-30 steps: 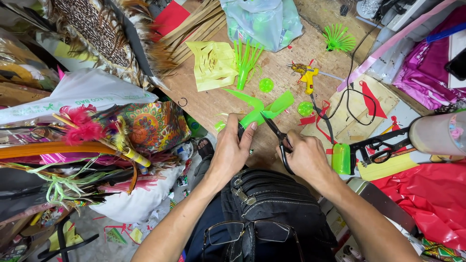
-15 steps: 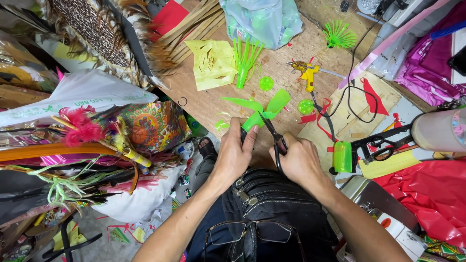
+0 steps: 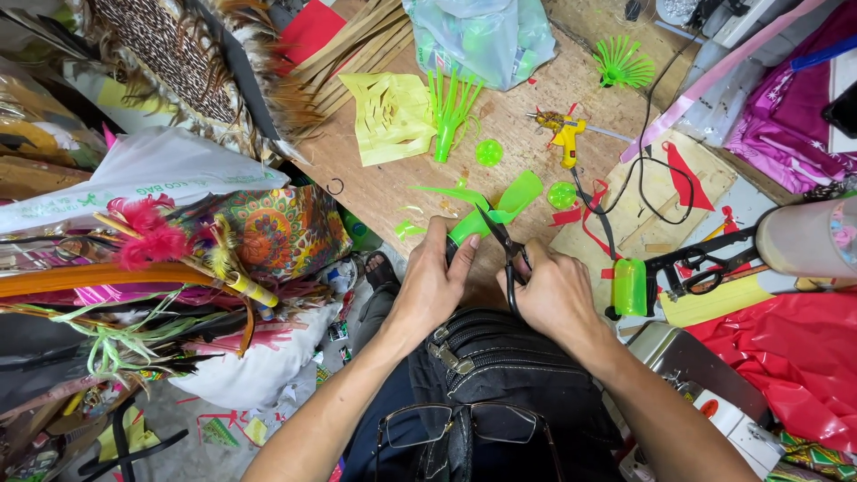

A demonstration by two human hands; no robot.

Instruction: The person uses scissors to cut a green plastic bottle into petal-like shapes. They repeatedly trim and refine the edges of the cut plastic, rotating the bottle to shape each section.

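Two hands, one green bottle under the scissors

We hold the green plastic bottle piece [image 3: 486, 217] at the near edge of the desk [image 3: 375, 183], just above our lap bag [image 3: 500, 375]. Our left hand [image 3: 435, 284] wraps its fingers narrow around the bottle's base, thumb up along the side. Our right hand [image 3: 553, 295] has its fingers closed through the handles of the black scissors [image 3: 502, 243], whose blades point toward 11 o'clock into the plastic. Compared with a second ago, the long green strips have swung from lying flat toward 3 o'clock to fanning out at 12 and 1 o'clock, and the scissors sit deeper between them; we judge that another strip has been cut and the bottle turned for the next one.

At 12 o'clock stands an already slit green bottle top [image 3: 451, 112] beside a yellow cut paper [image 3: 388, 116]. At 1 o'clock lies a yellow glue gun [image 3: 564, 134], with a green round disc [image 3: 561, 195] just below it.
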